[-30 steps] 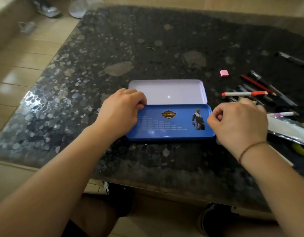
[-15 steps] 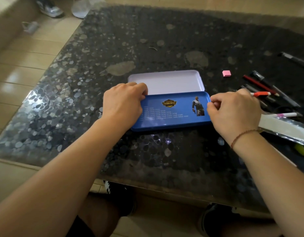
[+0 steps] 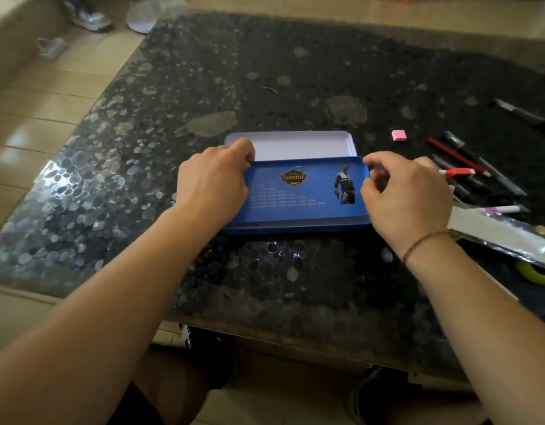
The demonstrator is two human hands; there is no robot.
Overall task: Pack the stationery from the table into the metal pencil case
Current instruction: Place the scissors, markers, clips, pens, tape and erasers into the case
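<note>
The metal pencil case lies open in the middle of the table, its blue printed half (image 3: pixel 295 210) nearest me and its white inner half (image 3: pixel 302 145) behind. My left hand (image 3: pixel 213 185) grips the blue half's left end. My right hand (image 3: pixel 409 197) pinches its right end at the far corner. To the right lie a pink eraser (image 3: pixel 398 135), a cluster of pens and pencils (image 3: pixel 458 156), a red-and-white marker (image 3: pixel 456 172) and a pink-and-white pen (image 3: pixel 501 209).
The dark pebble-patterned table (image 3: pixel 265 72) has its near edge just above my knees. A silvery flat package (image 3: pixel 498 234) and a yellow tape roll (image 3: pixel 537 273) lie at the right edge. A black pen (image 3: pixel 522 113) lies far right. A shoe (image 3: pixel 87 13) sits on the floor.
Both hands have pushed the case a little away from me. The blue half has come up over the white half, so less white shows.
</note>
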